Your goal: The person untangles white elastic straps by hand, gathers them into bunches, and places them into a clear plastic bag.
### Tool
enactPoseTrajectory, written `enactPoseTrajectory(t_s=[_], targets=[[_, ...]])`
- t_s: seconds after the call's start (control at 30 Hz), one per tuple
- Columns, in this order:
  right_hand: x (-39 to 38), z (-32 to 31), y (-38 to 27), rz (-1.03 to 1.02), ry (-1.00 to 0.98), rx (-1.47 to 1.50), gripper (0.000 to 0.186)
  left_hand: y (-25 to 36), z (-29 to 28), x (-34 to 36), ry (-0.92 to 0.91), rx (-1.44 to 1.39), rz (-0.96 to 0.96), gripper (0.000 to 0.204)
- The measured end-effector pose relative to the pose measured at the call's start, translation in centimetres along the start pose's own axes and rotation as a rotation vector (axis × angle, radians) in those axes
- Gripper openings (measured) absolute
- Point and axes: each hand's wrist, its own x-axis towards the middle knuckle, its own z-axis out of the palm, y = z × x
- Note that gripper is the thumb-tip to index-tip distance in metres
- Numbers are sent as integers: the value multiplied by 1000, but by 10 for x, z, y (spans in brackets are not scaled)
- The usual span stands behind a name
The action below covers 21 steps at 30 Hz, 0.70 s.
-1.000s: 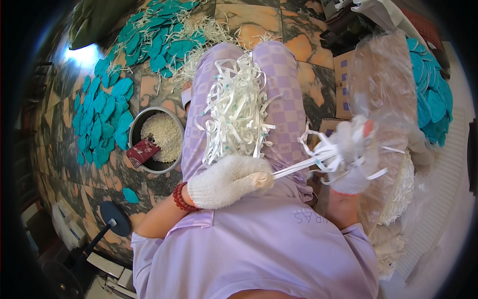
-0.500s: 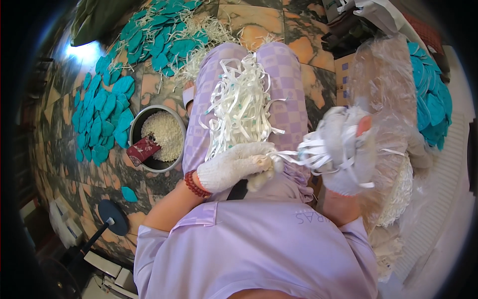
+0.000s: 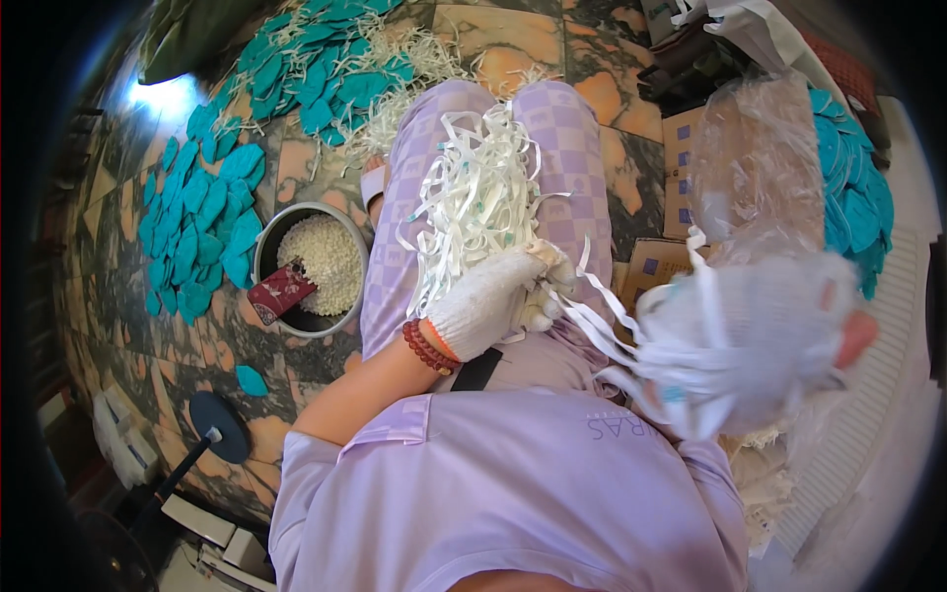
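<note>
My left hand [image 3: 498, 301], in a white knit glove with a red beaded bracelet at the wrist, is closed in a pinch over my lap. Narrow white straps [image 3: 602, 335] run from its fingers across to my right hand [image 3: 769, 326]. That hand is also gloved, with a reddish fingertip showing; it is smeared by motion, and a bunch of straps hangs over and around it. A tangled heap of white straps [image 3: 483, 187] with small teal bits lies along my thighs, just beyond my left hand.
Teal oval pieces [image 3: 207, 222] lie piled on the marble floor, left. A metal pot [image 3: 266, 261] of white pellets [image 3: 321, 266] has a dark red patterned piece [image 3: 281, 292] on its rim. At right are cardboard boxes [image 3: 679, 163], clear plastic [image 3: 755, 148] and more teal pieces [image 3: 853, 187].
My right hand has swung outward to the right, stretching the straps between my hands. My left hand has shifted slightly right and away from my body, still pinching the straps.
</note>
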Motion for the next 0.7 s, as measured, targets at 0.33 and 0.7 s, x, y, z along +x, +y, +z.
enactPoseTrajectory(t_s=[0.33,0.7], targets=[[-56,-24,-169,-801,325,-719,32,15,10,-14,-49,2,-41,17],[-201,-161,-359,-559,1169,-3119,41,57,-18,-73,140,205,445,24]])
